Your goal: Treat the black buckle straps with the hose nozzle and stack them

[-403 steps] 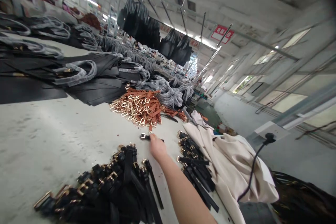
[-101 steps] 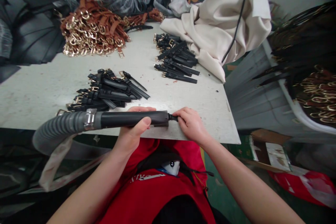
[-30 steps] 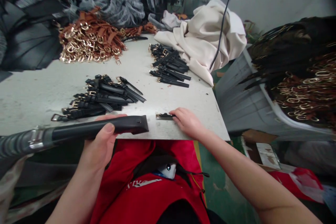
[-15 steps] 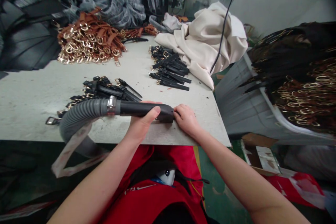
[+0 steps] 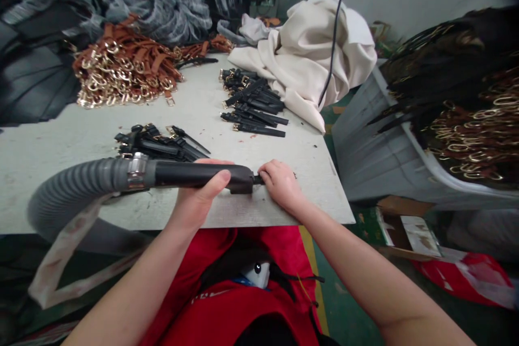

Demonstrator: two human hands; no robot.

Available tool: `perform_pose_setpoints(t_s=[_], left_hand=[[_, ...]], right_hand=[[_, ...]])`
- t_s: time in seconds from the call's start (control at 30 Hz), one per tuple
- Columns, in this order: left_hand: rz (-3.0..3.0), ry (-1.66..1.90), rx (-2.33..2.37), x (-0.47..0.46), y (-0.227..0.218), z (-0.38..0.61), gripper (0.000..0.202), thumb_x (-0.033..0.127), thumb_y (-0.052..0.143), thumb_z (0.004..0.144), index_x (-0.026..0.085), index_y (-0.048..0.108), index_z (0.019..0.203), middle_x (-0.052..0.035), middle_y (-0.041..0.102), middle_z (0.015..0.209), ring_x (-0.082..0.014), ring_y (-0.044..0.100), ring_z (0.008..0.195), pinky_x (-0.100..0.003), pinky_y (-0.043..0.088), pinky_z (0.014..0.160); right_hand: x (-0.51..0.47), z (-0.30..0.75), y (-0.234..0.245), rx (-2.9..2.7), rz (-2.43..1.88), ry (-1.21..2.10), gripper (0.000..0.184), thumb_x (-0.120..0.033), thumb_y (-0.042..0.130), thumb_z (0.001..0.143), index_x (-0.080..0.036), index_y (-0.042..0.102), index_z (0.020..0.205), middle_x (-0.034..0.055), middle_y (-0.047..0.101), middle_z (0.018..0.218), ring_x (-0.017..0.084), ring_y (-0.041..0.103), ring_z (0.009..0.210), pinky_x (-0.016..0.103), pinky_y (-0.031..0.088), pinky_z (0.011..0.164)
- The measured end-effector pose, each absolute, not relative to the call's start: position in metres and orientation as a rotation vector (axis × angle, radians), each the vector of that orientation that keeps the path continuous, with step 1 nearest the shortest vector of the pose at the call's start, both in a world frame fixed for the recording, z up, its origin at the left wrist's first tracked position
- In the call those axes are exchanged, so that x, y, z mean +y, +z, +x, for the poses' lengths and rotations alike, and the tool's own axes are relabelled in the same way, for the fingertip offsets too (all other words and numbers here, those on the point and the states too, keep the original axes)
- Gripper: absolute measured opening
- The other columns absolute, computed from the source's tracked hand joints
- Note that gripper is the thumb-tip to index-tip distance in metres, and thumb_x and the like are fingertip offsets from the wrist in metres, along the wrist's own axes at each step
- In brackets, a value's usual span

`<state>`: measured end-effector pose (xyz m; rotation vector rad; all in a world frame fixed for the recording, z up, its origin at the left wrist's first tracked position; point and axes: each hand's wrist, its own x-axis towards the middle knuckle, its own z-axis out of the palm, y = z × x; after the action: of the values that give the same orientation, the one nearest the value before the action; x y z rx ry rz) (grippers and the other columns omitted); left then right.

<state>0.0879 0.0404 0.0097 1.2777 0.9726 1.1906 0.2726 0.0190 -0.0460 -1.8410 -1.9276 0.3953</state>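
Observation:
My left hand (image 5: 203, 189) is wrapped round the black nozzle (image 5: 190, 174) of a ribbed grey hose (image 5: 89, 175), which a metal clamp (image 5: 137, 171) joins to it. Right at the nozzle's mouth, my right hand (image 5: 281, 184) pinches a small black strap (image 5: 257, 179); most of it is hidden by the fingers and the nozzle. Behind the nozzle lies a pile of black buckled straps (image 5: 162, 143), partly covered by the hose. Farther back on the white table (image 5: 308, 205), more black straps (image 5: 255, 100) are stacked side by side.
Brown straps with gold buckles (image 5: 125, 67) are heaped at the back left. Cream cloth (image 5: 324, 43) lies bunched at the back right, with a black cable (image 5: 335, 32) hanging over it. A grey bin (image 5: 365, 124) full of straps stands beside the table's right edge.
The nozzle and my left hand have moved left, away from my right hand. A dark bit of strap now shows between the nozzle's mouth and my right fingers. The view has shifted slightly.

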Motion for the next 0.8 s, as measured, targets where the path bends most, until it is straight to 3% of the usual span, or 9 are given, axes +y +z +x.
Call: perform_pose_setpoints(t_s=[0.23, 0.4, 0.57, 0.7, 0.8], left_hand=[[1.262, 1.195, 0.954, 0.041, 0.006, 0.1, 0.026, 0.036, 0.077, 0.068, 0.018, 0.069, 0.085, -0.0053, 0.072, 0.088, -0.0206, 0.066, 0.083, -0.035, 0.052, 0.082], [1.156, 1.282, 0.991, 0.042, 0.005, 0.084, 0.025, 0.034, 0.077, 0.067, 0.018, 0.07, 0.085, -0.003, 0.07, 0.083, -0.0149, 0.06, 0.068, -0.024, 0.047, 0.056], [1.226, 1.213, 0.922, 0.035, 0.001, 0.1, 0.026, 0.032, 0.079, 0.065, 0.018, 0.07, 0.086, -0.0057, 0.073, 0.091, -0.0196, 0.065, 0.081, -0.03, 0.051, 0.071], [1.083, 1.259, 0.971, 0.043, 0.005, 0.081, 0.025, 0.034, 0.077, 0.065, 0.017, 0.07, 0.082, -0.004, 0.071, 0.079, -0.0147, 0.061, 0.065, -0.023, 0.046, 0.052], [0.989, 1.403, 1.004, 0.044, 0.016, 0.053, 0.026, 0.033, 0.079, 0.061, 0.018, 0.068, 0.08, -0.0037, 0.072, 0.083, -0.0131, 0.059, 0.063, -0.021, 0.043, 0.048]], right_hand=[[0.02, 0.272, -0.05, -1.813, -1.854, 0.399, 0.023, -0.014, 0.043, 0.09, -0.017, 0.063, 0.1, 0.0108, 0.068, 0.099, 0.024, 0.059, 0.096, 0.038, 0.042, 0.086], [0.021, 0.272, -0.051, -1.818, -1.844, 0.38, 0.018, -0.018, 0.046, 0.091, -0.018, 0.064, 0.095, 0.0102, 0.069, 0.097, 0.024, 0.059, 0.094, 0.037, 0.042, 0.086], [0.022, 0.274, -0.056, -1.814, -1.856, 0.327, 0.02, -0.014, 0.043, 0.088, -0.019, 0.063, 0.092, 0.0099, 0.068, 0.093, 0.023, 0.059, 0.09, 0.036, 0.042, 0.082], [0.022, 0.272, -0.058, -1.817, -1.855, 0.304, 0.018, -0.017, 0.045, 0.089, -0.02, 0.063, 0.089, 0.0082, 0.068, 0.091, 0.023, 0.059, 0.089, 0.035, 0.043, 0.082], [0.021, 0.27, -0.057, -1.805, -1.859, 0.307, 0.018, -0.018, 0.046, 0.091, -0.019, 0.063, 0.09, 0.0084, 0.068, 0.091, 0.023, 0.06, 0.089, 0.036, 0.042, 0.083]])
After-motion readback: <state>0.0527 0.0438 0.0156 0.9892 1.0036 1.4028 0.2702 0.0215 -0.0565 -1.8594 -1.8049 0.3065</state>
